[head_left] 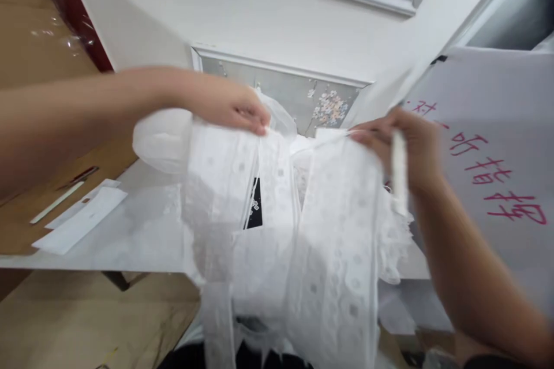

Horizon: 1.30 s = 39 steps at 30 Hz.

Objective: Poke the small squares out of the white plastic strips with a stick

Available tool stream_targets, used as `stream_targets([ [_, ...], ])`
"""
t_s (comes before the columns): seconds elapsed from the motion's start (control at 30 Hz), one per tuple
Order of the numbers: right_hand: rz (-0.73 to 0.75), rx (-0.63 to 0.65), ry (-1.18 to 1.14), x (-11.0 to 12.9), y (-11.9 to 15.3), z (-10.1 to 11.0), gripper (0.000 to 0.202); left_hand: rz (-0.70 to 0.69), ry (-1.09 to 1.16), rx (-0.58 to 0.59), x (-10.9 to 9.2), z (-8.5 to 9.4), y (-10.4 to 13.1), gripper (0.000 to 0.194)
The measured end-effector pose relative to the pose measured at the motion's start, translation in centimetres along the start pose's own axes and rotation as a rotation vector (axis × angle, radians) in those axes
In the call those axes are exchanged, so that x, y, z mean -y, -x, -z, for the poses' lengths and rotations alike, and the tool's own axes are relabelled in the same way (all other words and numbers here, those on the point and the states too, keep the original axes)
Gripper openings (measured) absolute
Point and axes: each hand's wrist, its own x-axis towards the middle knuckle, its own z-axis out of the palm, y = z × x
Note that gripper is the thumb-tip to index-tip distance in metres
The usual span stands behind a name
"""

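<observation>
My left hand is pinched closed on the top edge of a sheer white garment with an embroidered or lace pattern. The fabric hangs down toward my lap, and a dark gap shows between its panels. At the garment's right side, my right hand is closed on its upper edge, with a thin strand running between thumb and fingers. A white strip-like piece lies against that right hand; whether it belongs to the garment I cannot tell. Ruffled white fabric hangs below the right hand.
A white-topped table runs behind the garment. White paper pieces, a pale strip and a slim dark red tool lie at left. A framed flower picture stands behind. A white sheet with red handwriting is at right.
</observation>
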Motion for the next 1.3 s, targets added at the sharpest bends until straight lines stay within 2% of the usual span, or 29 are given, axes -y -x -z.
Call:
stream_targets([
  [0.03,-0.021,0.119,-0.061,-1.6,-0.1,-2.1,0.038,-0.032,0.138,0.095,1.0,-2.4,-1.4,0.057],
  [0.07,-0.045,0.204,-0.097,-3.4,-0.1,-4.3,0.038,-0.038,0.202,0.133,1.9,-5.1,-2.7,0.047],
  [0.13,-0.132,0.335,-0.073,-7.1,0.5,-9.1,0.032,0.022,0.206,0.128,3.1,-11.2,-5.0,0.031],
  [0.17,-0.184,0.387,-0.045,-8.5,1.1,-11.4,0.027,0.101,0.133,0.094,3.3,-14.4,-5.7,0.028],
  [0.2,-0.230,0.415,-0.020,-9.6,2.1,-13.3,0.023,0.160,0.047,0.056,3.1,-17.5,-6.0,0.033],
  [0.23,-0.249,0.430,-0.011,-10.3,3.4,-14.9,0.021,0.163,-0.015,0.029,2.7,-20.3,-5.8,0.042],
  [0.3,-0.269,0.455,-0.014,-10.2,7.0,-16.8,0.019,0.116,-0.031,-0.036,1.0,-25.4,-4.1,0.051],
  [0.33,-0.270,0.484,-0.026,-9.5,9.1,-17.2,0.021,0.082,0.003,-0.069,-0.1,-27.5,-2.7,0.050],
  [0.4,-0.248,0.588,-0.044,-7.6,13.9,-17.2,0.034,0.065,0.094,-0.108,-2.3,-30.8,0.7,0.048],
  [0.47,-0.179,0.656,-0.014,-5.7,18.6,-16.6,0.056,0.145,0.207,-0.114,-4.2,-33.1,4.0,0.058],
  [0.53,-0.156,0.678,0.043,-4.6,22.3,-16.1,0.073,0.210,0.285,-0.086,-5.5,-34.3,6.7,0.070],
  [0.63,-0.204,0.697,0.106,-4.8,25.1,-15.8,0.078,0.257,0.317,-0.031,-6.0,-34.9,8.8,0.073],
  [0.8,-0.265,0.721,0.125,-6.1,24.9,-15.5,0.075,0.365,0.302,-0.018,-5.1,-34.9,10.3,0.070],
  [0.9,-0.275,0.689,0.148,-4.6,23.9,-14.7,0.074,0.412,0.289,-0.031,-4.8,-34.7,11.0,0.067],
  [0.97,-0.219,0.694,0.092,-2.7,23.1,-14.5,0.073,0.415,0.280,-0.056,-5.3,-34.3,11.2,0.062],
  [1.07,-0.050,0.737,-0.032,-0.3,21.5,-15.6,0.072,0.310,0.300,-0.092,-7.6,-33.1,11.0,0.064],
  [1.17,0.044,0.767,-0.053,-0.1,20.4,-18.7,0.073,0.010,0.368,-0.079,-11.2,-32.0,10.6,0.080],
  [1.23,0.030,0.778,-0.039,-0.8,20.2,-20.8,0.075,-0.094,0.377,-0.084,-13.5,-31.9,10.6,0.069],
  [1.3,0.013,0.786,-0.033,-1.4,20.2,-22.4,0.075,-0.065,0.390,-0.116,-15.2,-32.2,10.6,0.049],
])
